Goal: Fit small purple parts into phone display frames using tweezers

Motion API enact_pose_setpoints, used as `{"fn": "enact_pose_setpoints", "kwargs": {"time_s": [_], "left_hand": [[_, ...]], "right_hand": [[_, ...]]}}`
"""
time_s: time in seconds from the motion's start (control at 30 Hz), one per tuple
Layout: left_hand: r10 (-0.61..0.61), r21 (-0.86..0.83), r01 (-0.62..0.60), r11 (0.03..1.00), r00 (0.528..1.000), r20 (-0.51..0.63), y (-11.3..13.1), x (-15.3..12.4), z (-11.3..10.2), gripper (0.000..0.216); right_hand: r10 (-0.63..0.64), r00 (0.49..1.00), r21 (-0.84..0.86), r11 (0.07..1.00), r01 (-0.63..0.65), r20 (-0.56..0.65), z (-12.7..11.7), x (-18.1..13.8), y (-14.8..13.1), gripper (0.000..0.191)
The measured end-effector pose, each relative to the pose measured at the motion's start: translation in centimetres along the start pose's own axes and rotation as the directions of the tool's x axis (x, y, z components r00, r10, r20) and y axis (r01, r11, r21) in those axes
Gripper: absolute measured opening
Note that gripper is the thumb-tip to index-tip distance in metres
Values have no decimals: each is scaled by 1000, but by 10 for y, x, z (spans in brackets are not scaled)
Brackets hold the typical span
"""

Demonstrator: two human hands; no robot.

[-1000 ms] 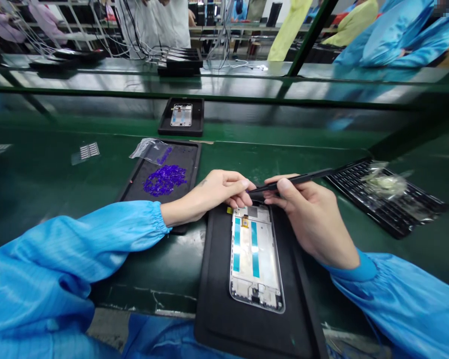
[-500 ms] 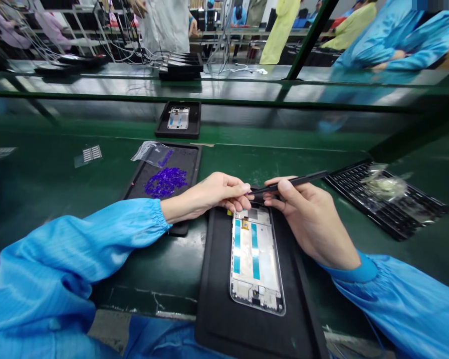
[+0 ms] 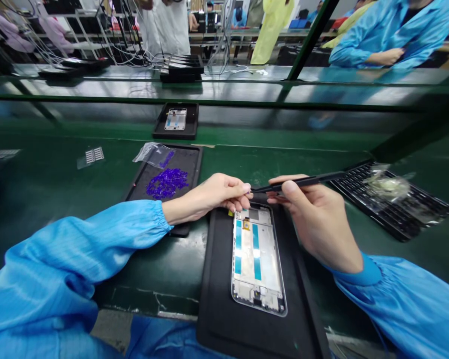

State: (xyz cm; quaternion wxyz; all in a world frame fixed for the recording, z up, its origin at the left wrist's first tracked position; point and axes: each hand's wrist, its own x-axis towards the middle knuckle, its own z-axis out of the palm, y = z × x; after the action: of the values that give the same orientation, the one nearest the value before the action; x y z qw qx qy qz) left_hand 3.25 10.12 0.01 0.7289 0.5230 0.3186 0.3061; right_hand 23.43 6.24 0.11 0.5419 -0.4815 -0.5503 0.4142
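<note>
Just this side of the fingers lies the phone frame (image 3: 260,262), running front-to-back; nearest it, the left hand (image 3: 226,192) presses fingertips together, contents unclear; the right hand (image 3: 320,217) pinches tweezers (image 3: 320,179)

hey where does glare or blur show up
Head view: pale sheen on the phone frame; head view: the glossy ledge mirrors a co-worker's blue sleeve; head view: the slotted tray looks stretched and soft; head view: tip of the tweezers too fine to resolve.

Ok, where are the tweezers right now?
Head view, right of center: the tweezers are in the right hand, near the far end of the phone frame, tips by the left hand's fingertips.
</note>
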Motion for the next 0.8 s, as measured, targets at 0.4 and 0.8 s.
{"fn": "enact_pose_setpoints", "kwargs": {"time_s": [0.4, 0.8], "left_hand": [[19, -3, -19, 1000, 1000, 13, -1, 0, 0, 50], [24, -1, -24, 1000, 1000, 10, 1, -1, 1, 53]], "right_hand": [[-80, 996, -90, 992, 84, 45, -4, 1, 3, 24], [-82, 996, -74, 994, 84, 29, -4, 2, 4, 25]]}}
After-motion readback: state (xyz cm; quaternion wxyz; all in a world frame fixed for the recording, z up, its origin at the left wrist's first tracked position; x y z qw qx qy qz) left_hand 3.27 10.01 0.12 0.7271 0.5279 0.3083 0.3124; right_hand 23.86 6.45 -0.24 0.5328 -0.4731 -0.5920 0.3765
